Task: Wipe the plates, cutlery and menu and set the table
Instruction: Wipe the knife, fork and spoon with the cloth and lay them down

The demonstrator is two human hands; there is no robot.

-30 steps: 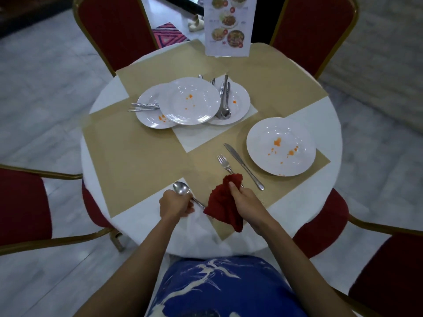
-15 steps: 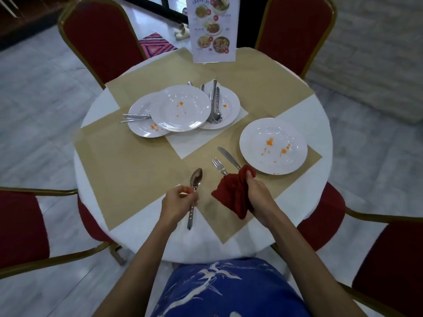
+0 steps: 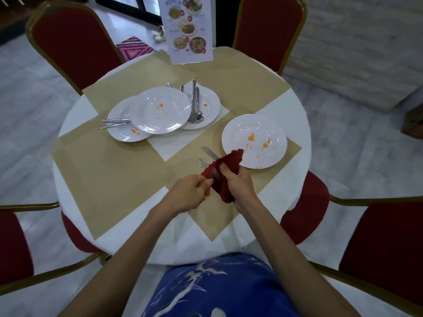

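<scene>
Round counter (image 3: 187, 239), white cloth + tan paper mats (image 3: 109, 170), grey marble floor (image 3: 34, 99), red padded chairs (image 3: 75, 42) w/ gold frames. Left hand (image 3: 187, 195) fingers curl round the spoon (image 3: 215, 174) handle, right hand (image 3: 240, 184) fingers pinch a red cloth (image 3: 232, 159) over its bowl. Fork (image 3: 201, 161) + knife (image 3: 209, 152) lie just past the fingers. A glossy spotted plate (image 3: 254, 140) sits to their right, w/ stacked plates (image 3: 160, 110) and menu (image 3: 190, 30) well beyond.

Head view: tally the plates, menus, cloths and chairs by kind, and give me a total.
Plates: 4
Red chairs: 4
Menu: 1
Red cloth: 1
Total: 10
</scene>
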